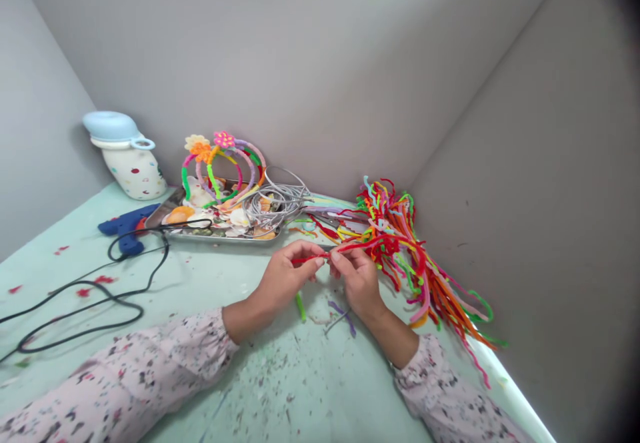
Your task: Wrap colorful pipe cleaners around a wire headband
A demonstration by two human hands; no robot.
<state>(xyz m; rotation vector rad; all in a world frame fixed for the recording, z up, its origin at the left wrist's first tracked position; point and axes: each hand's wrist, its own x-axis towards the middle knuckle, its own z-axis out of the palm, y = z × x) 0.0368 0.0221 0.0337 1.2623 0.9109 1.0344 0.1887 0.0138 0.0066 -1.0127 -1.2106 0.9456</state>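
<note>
Between my two hands runs a red pipe cleaner (373, 243), its long end reaching right over the pile. The fingers of my left hand (287, 273) pinch it at the left, around a thin red length. Close beside, my right hand (357, 280) is closed on it too, thumb against fingertips. What lies between the fingertips is partly hidden. Below the hands, short pieces of green pipe cleaner (300, 307) and purple pipe cleaner (343, 316) lie on the pale green table (240, 390). To the right spreads a heap of multicoloured pipe cleaners (400, 250).
A metal tray (225, 238) at the back holds shells, a coil of grey wire (280, 200) and fuzzy headbands (225, 163) with flowers. Left of it lie a blue glue gun (131, 230) with a looping black cord (145, 290) and a white bottle (133, 170). Grey walls stand behind and at right.
</note>
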